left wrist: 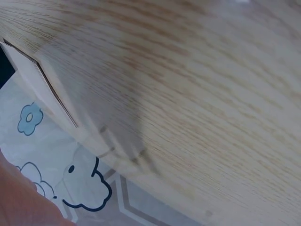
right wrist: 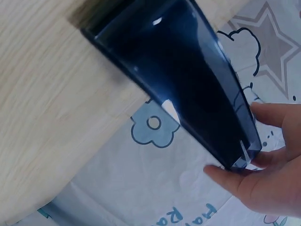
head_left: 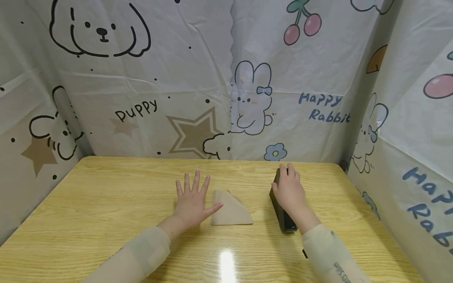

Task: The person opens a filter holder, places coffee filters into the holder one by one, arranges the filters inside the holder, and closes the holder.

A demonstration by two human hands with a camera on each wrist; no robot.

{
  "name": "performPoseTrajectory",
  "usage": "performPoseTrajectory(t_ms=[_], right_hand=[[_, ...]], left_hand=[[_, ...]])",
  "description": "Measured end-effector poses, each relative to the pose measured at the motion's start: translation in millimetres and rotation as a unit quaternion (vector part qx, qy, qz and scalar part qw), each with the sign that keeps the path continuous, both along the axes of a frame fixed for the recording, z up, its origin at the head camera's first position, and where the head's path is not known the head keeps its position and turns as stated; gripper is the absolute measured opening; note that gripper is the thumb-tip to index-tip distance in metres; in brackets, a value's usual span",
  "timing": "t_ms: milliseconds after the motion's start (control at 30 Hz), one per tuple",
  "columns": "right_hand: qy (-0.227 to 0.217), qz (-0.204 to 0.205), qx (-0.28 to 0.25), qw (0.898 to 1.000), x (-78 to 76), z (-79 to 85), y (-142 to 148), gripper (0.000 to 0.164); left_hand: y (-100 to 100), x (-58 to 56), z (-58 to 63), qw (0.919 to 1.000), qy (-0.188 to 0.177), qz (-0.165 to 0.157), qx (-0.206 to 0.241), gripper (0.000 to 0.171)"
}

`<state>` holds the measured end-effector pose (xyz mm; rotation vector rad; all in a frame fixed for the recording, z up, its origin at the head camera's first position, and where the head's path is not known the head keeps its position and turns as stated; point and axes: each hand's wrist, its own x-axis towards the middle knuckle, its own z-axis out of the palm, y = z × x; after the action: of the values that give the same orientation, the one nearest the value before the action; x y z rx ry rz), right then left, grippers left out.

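My left hand is spread flat-fingered above the table, holding nothing. Its thumb overlaps the edge of a beige folded paper filter, shaped like a quarter circle. In the left wrist view the filter appears at the left, its layers showing at the edge. On the right, my right hand grips a glossy black tapered holder by its far end. The right wrist view shows thumb and fingers pinching the narrow end of this holder, whose wide end is toward the table.
The pale wood-grain table ends at a printed cloth hung behind it and along both sides. A small black piece shows beside my right sleeve. Light glares off the table's front.
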<state>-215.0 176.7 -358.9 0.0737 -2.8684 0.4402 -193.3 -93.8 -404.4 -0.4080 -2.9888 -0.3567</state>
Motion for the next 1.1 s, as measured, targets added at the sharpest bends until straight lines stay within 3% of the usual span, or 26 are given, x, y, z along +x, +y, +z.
performPoseTrajectory(t_ms=[567, 833, 1100], right_hand=[[-0.079, 0.060, -0.033, 0.995, 8.4, 14.4, 20, 0.063], [-0.161, 0.067, -0.079, 0.981, 9.4, 18.2, 33, 0.080], [-0.195, 0.105, -0.063, 0.973, 16.8, 24.4, 38, 0.073]], left_hand=[[-1, 2.7, 0.6, 0.9995, 0.001, -0.006, 0.029, 0.089], [-1, 2.3, -1.0, 0.9996, 0.001, -0.006, 0.028, 0.087], [-2, 1.8, -1.9, 0.9997, 0.005, -0.004, 0.022, 0.087]])
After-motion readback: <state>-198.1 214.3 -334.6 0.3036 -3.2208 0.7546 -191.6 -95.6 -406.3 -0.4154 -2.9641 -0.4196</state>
